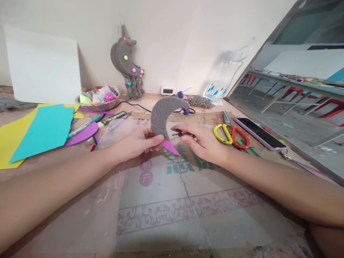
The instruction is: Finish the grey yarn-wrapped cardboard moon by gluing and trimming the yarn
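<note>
A crescent moon shape (160, 115) is wrapped in grey yarn over most of its length, with a bare purple tip (171, 147) at its lower end. My left hand (145, 141) grips its lower left side, thumb in front and fingers behind. Close to the inner curve, my right hand (200, 139) has its fingers curled and pinched near a grey strand, partly hidden by the fingers. A loose length of yarn (185, 184) trails over the plastic-covered mat (161, 218) below.
Yellow-and-red-handled scissors (232, 138) and a phone (259, 134) lie at right. Behind are a yarn bundle (200, 101), a small clock (167, 90), a clear jug (223, 77) and a decorated grey moon (126, 59). Coloured sheets (44, 130), pens and a bowl (99, 106) occupy the left.
</note>
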Demonstrator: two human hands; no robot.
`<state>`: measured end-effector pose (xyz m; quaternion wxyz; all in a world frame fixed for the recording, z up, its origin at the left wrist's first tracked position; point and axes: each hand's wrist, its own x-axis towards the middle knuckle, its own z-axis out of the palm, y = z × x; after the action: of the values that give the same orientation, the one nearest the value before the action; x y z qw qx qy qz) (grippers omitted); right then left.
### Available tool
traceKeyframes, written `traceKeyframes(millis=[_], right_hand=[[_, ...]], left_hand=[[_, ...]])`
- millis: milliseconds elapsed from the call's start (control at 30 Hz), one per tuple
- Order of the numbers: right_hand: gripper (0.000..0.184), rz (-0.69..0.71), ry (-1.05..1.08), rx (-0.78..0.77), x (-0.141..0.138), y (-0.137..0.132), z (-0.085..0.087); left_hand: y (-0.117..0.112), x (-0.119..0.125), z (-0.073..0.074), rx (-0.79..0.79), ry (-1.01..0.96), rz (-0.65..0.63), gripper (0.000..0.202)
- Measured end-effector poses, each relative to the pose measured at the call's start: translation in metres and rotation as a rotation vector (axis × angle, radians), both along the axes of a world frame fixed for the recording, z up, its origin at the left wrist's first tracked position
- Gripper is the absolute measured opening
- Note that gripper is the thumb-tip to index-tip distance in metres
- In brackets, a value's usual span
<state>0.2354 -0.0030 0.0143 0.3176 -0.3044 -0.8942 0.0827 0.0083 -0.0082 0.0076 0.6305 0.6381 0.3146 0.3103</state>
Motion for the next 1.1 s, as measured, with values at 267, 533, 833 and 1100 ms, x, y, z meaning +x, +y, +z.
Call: traceKeyframes(millis=[267, 533, 833, 1100], right_hand=[[0.027, -0.002, -0.073, 0.044, -0.0046, -0.0021, -0.0019], [0.026, 0.031, -0.011, -0.024, -0.0078, -0.0034, -0.0017], [0.025, 0.047, 0.019, -0.013, -0.0076, -0.0041, -0.0026], [0.025, 0.046, 0.054, -0.051, -0.0073, -0.0044, -0.0016]], left_hand=[[0.0031, -0.0030, -0.0011, -0.021, -0.009, -0.003, 0.019], [0.0043, -0.0030, -0.0033, -0.021, -0.049, -0.025, 0.017], [0.0018, -0.0030, -0.0018, -0.086, -0.042, -0.011, 0.017], [-0.0011, -0.0023, -0.0002, -0.181, -0.081, 0.006, 0.018]])
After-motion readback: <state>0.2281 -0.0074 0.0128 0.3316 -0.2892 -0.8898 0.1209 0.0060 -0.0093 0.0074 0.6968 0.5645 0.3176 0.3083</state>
